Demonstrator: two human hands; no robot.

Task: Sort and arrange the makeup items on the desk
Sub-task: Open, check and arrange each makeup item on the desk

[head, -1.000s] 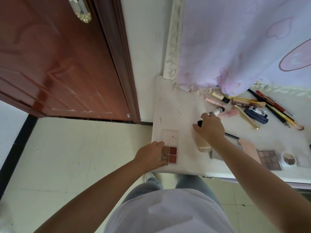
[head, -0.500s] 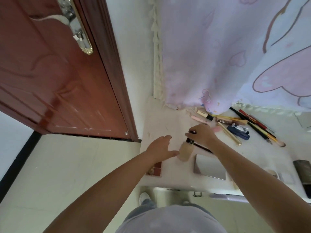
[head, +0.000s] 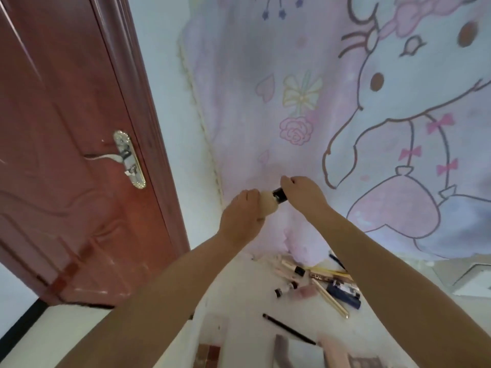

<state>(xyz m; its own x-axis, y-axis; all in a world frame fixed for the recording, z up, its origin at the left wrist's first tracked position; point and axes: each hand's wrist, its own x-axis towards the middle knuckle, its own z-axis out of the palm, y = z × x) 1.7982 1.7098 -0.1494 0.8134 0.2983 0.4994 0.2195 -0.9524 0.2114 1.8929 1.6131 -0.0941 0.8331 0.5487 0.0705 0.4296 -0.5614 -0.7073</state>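
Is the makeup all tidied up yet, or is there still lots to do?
Not yet. Nothing looks sorted so far. Right now the left hand holds a beige bottle up in the air while the right hand grips its black cap. Lots is left: pencils and tubes lie jumbled on the desk, a thin black brush lies loose, and a red palette sits near the edge.

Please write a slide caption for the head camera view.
Both hands lift a beige bottle: left hand holds its body, right hand grips its black cap.
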